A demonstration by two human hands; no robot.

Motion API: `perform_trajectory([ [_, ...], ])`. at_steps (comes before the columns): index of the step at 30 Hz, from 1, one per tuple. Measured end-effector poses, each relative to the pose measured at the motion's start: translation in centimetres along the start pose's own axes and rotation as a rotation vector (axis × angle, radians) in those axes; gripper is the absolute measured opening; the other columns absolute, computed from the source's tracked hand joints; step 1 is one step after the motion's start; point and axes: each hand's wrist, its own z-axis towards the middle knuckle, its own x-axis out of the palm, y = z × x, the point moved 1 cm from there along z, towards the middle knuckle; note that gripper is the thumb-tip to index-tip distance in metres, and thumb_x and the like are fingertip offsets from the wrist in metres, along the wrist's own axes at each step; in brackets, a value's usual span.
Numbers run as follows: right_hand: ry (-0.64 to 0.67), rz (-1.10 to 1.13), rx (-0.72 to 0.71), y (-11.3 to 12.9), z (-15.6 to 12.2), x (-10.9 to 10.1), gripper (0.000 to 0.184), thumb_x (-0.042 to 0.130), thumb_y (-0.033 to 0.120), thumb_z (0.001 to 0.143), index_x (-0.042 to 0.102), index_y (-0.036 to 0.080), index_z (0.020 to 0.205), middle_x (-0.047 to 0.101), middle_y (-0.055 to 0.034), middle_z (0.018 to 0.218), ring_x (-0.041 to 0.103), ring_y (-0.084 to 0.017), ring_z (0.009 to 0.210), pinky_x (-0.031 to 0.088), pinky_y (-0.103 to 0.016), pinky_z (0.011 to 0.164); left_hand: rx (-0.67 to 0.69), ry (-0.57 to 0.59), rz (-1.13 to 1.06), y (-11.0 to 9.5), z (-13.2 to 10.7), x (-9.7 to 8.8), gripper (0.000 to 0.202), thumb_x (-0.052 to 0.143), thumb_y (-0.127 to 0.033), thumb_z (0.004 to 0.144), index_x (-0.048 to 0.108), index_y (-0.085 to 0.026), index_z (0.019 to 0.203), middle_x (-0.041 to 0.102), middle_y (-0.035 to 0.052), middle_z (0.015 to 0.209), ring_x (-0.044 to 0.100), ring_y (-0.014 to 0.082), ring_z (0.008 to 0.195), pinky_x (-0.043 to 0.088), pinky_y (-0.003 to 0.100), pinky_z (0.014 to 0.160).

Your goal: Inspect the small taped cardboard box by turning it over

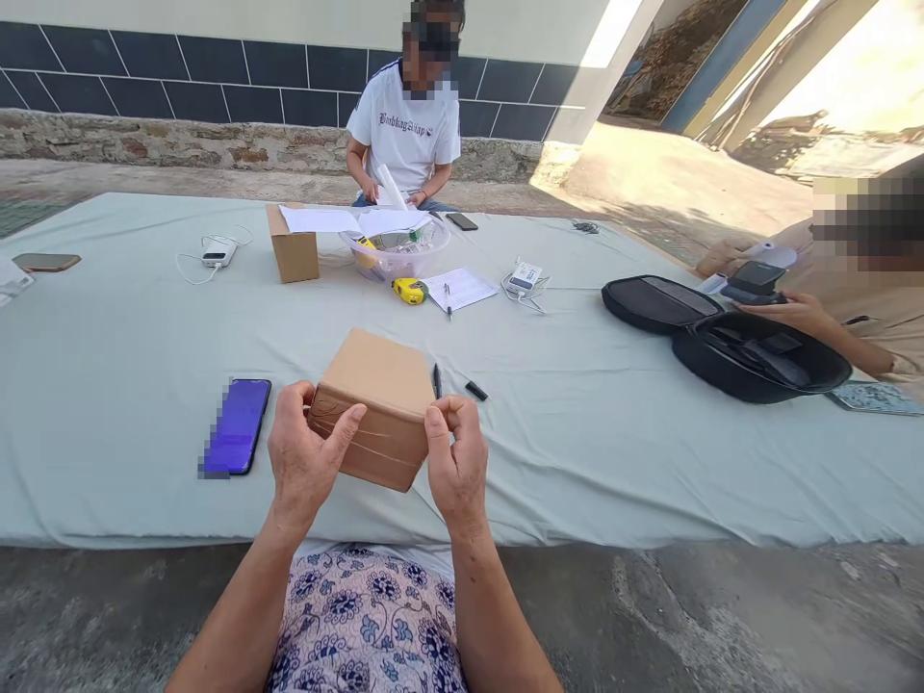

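Brown cardboard box [375,409] w/ clear tape, pale green cloth [144,346], blue-floral dress [361,621], yellow tape measure [409,290].

The left hand [303,462] and right hand [456,464] are covering the near corners of the cardboard box [379,399], which is hiding most of a black pen [437,380]. Blur is masking the smartphone [235,426] screen. The right edge is cutting off a co-worker's arm [852,342].

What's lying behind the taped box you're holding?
Just behind the cardboard box, a black pen and small black cap lie on the cloth; the box hides the pen's lower end.
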Motion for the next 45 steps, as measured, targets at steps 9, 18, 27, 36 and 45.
perform_trajectory([
  [9, 0.103, 0.191, 0.018, -1.0, 0.3, 0.9, 0.022, 0.053, 0.044, 0.099, 0.059, 0.023, 0.105, 0.049, 0.0043, 0.076, 0.051, -0.015, 0.07, 0.044, -0.029, 0.07, -0.118, -0.001, 0.023, 0.7, 0.9, -0.1, 0.057, 0.068, -0.069, 0.079, 0.051, -0.023, 0.108, 0.062, 0.0057, 0.1, 0.062, 0.026, 0.091, 0.048, 0.037, 0.077],
  [18, 0.21, 0.332, -0.085, -1.9, -0.3, 2.0, 0.039, 0.068, 0.036, 0.093, 0.061, 0.027, 0.131, 0.061, -0.0009, 0.096, 0.06, -0.017, 0.092, 0.053, -0.034, 0.088, -0.076, -0.011, -0.06, 2.2, 2.4, -1.3, 0.055, 0.054, -0.067, 0.093, 0.062, -0.025, 0.128, 0.066, 0.0104, 0.132, 0.059, 0.0282, 0.121, 0.045, 0.039, 0.102],
  [27, 0.202, 0.113, -0.254, -1.9, -0.8, 3.2, 0.043, 0.063, 0.025, 0.098, 0.06, 0.03, 0.14, 0.06, -0.0104, 0.135, 0.059, -0.024, 0.13, 0.05, -0.044, 0.111, -0.284, -0.039, -0.306, 4.9, 3.0, -0.8, 0.062, 0.057, -0.073, 0.089, 0.06, -0.026, 0.129, 0.068, 0.0065, 0.121, 0.062, 0.0231, 0.107, 0.048, 0.031, 0.083],
  [36, 0.031, 0.067, -0.377, 0.5, 0.0, 2.2, 0.033, 0.057, 0.017, 0.099, 0.067, 0.031, 0.127, 0.066, -0.0094, 0.131, 0.061, -0.026, 0.128, 0.051, -0.051, 0.113, -0.315, 0.323, -0.308, 4.7, 2.8, -0.4, 0.064, 0.054, -0.083, 0.082, 0.066, -0.021, 0.095, 0.068, 0.006, 0.09, 0.063, 0.0266, 0.089, 0.056, 0.039, 0.073],
  [45, -0.027, 0.108, -0.45, 1.0, 0.3, 3.6, 0.026, 0.057, 0.01, 0.097, 0.068, 0.027, 0.114, 0.076, -0.0048, 0.112, 0.069, -0.02, 0.114, 0.054, -0.041, 0.109, -0.069, 0.263, -0.128, 3.1, 0.3, 0.9, 0.101, 0.075, -0.064, 0.076, 0.03, -0.023, 0.157, 0.056, 0.0194, 0.144, 0.057, 0.0398, 0.132, 0.054, 0.054, 0.098],
])
